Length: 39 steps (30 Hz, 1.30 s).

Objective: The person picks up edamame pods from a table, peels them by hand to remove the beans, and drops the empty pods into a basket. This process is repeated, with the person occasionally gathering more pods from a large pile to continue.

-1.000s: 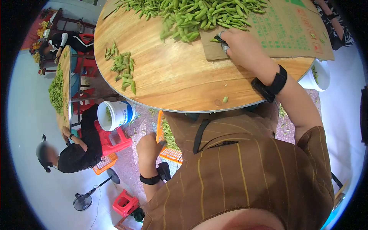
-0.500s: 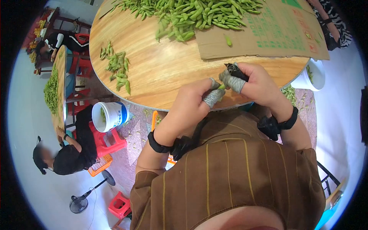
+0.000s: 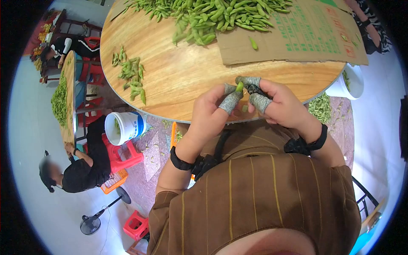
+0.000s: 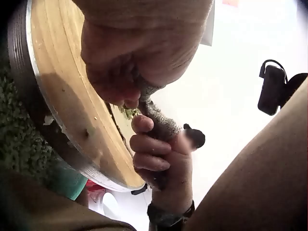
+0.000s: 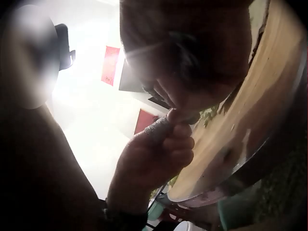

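Note:
A green edamame pod (image 3: 239, 87) stands tilted at the near table edge, between the two hands. My left hand (image 3: 209, 112) pinches it between a thumb and forefinger wrapped in grey tape. From the other side, my right hand (image 3: 282, 104) meets it, its grey-taped forefinger curled over the pod's upper end. The right thumb, also taped, lies lower, with something black (image 3: 253, 89) between it and the forefinger. Below the hands a small loose bean (image 3: 245, 108) lies on the wooden table (image 3: 170, 85). In both wrist views the hands meet fingertip to fingertip, hiding the pod.
A large pod heap (image 3: 221, 17) covers the table's far side, beside flat cardboard (image 3: 293, 42) bearing a single pod (image 3: 253, 43). A smaller pile (image 3: 131, 74) sits left. White buckets (image 3: 126, 127) flank the table. Two people sit at another table (image 3: 70, 97).
My right hand has come back from the cardboard to the near edge, and my left hand has risen from below the table to meet it. Between them the pod now stands more upright.

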Each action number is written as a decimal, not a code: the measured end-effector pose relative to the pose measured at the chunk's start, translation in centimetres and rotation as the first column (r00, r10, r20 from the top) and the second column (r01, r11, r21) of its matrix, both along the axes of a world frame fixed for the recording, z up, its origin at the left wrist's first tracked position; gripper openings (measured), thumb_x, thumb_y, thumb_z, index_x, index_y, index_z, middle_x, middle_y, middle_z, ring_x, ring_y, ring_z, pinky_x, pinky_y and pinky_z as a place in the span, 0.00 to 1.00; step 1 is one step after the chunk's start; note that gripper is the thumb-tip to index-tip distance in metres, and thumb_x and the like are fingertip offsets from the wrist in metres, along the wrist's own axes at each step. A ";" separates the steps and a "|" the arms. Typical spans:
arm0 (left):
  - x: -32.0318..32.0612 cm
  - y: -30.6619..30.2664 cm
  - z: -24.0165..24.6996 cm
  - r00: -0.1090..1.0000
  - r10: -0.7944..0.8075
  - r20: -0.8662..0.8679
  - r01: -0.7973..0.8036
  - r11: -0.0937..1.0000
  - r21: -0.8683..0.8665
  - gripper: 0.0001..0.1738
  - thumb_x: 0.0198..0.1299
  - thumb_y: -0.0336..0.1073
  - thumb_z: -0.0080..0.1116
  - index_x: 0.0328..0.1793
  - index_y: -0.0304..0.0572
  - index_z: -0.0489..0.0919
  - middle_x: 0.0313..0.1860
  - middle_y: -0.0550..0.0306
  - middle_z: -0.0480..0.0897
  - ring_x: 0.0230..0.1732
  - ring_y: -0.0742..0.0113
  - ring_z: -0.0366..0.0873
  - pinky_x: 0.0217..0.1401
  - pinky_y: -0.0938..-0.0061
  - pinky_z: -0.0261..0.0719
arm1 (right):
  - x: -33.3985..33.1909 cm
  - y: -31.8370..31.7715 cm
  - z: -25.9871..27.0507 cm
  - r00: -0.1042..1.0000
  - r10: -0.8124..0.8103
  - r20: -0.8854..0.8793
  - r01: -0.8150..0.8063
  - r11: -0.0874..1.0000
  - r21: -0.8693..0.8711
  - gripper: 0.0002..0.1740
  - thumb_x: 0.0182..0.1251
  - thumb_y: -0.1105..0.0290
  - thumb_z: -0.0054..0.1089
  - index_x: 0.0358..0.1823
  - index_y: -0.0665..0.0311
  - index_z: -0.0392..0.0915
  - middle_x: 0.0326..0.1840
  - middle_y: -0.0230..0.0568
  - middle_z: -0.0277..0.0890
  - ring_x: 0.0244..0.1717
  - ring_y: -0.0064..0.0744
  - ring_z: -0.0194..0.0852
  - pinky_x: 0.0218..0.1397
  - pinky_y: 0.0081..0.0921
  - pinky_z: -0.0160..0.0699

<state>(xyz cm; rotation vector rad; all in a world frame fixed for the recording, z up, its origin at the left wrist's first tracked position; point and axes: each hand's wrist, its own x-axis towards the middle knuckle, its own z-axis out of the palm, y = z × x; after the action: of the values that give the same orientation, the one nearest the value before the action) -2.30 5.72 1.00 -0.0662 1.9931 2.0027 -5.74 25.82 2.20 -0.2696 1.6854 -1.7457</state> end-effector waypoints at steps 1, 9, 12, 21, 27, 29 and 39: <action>0.0 0.1 -0.1 0.999 0.010 -0.039 -0.012 0.999 -0.046 0.09 0.64 0.25 0.49 0.47 0.33 0.77 0.31 0.59 0.81 0.33 0.76 0.77 0.35 0.79 0.77 | -0.1 0.1 0.1 0.997 0.005 0.082 0.000 0.998 -0.064 0.23 0.61 0.77 0.43 0.59 0.61 0.70 0.32 0.27 0.75 0.19 0.11 0.61 0.19 0.12 0.62; -0.3 0.0 0.4 0.795 -0.309 -0.522 -0.132 0.752 -0.645 0.07 0.63 0.27 0.51 0.44 0.35 0.78 0.30 0.62 0.81 0.30 0.75 0.77 0.34 0.76 0.77 | -0.5 0.3 0.0 0.970 0.017 0.244 0.023 0.987 -0.160 0.23 0.69 0.75 0.45 0.65 0.55 0.67 0.30 0.26 0.72 0.16 0.07 0.53 0.16 0.07 0.54; -0.5 -0.1 0.7 0.996 -0.078 0.031 0.076 0.996 0.052 0.06 0.64 0.29 0.52 0.44 0.37 0.78 0.27 0.62 0.79 0.26 0.74 0.74 0.31 0.76 0.75 | -0.8 1.0 0.4 0.870 0.122 0.478 0.033 0.953 -0.303 0.23 0.67 0.77 0.42 0.63 0.54 0.68 0.30 0.27 0.71 0.17 0.09 0.54 0.16 0.09 0.54; -1.0 0.5 -1.0 0.954 -0.130 0.269 -0.071 0.775 0.628 0.12 0.63 0.36 0.58 0.48 0.37 0.77 0.30 0.59 0.79 0.23 0.76 0.71 0.28 0.78 0.72 | -0.6 0.3 1.4 0.932 -0.002 0.363 0.085 0.974 -0.212 0.18 0.68 0.76 0.44 0.58 0.58 0.70 0.29 0.28 0.71 0.17 0.10 0.58 0.16 0.10 0.58; -0.6 0.9 0.7 0.958 -0.058 -0.280 -0.029 0.955 -0.296 0.10 0.58 0.33 0.62 0.43 0.36 0.77 0.27 0.61 0.77 0.24 0.68 0.75 0.22 0.70 0.73 | -0.1 0.0 1.3 0.974 0.012 0.225 0.023 0.989 -0.149 0.20 0.60 0.78 0.43 0.54 0.61 0.71 0.30 0.27 0.72 0.19 0.12 0.64 0.18 0.12 0.66; -0.9 0.9 0.1 0.650 -0.375 -0.661 -0.400 0.571 -0.717 0.10 0.52 0.28 0.62 0.39 0.37 0.75 0.28 0.52 0.79 0.25 0.54 0.77 0.28 0.68 0.75 | 0.1 -0.3 1.6 0.984 -0.024 0.175 0.042 0.994 -0.096 0.20 0.58 0.78 0.43 0.53 0.62 0.70 0.30 0.28 0.72 0.20 0.13 0.66 0.18 0.12 0.68; -1.6 1.0 0.3 0.994 0.012 0.109 -0.021 0.996 0.083 0.02 0.64 0.29 0.52 0.39 0.38 0.74 0.26 0.59 0.75 0.23 0.68 0.72 0.27 0.74 0.71 | -0.4 0.0 0.0 0.988 -0.117 0.102 0.122 0.992 -0.042 0.19 0.66 0.78 0.42 0.57 0.61 0.69 0.28 0.28 0.72 0.16 0.12 0.62 0.16 0.11 0.62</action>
<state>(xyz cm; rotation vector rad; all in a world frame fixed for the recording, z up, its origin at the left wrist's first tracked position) -3.88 6.73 1.35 -0.1697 1.8464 2.0449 -6.14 25.85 2.24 -0.1026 1.6192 -1.8578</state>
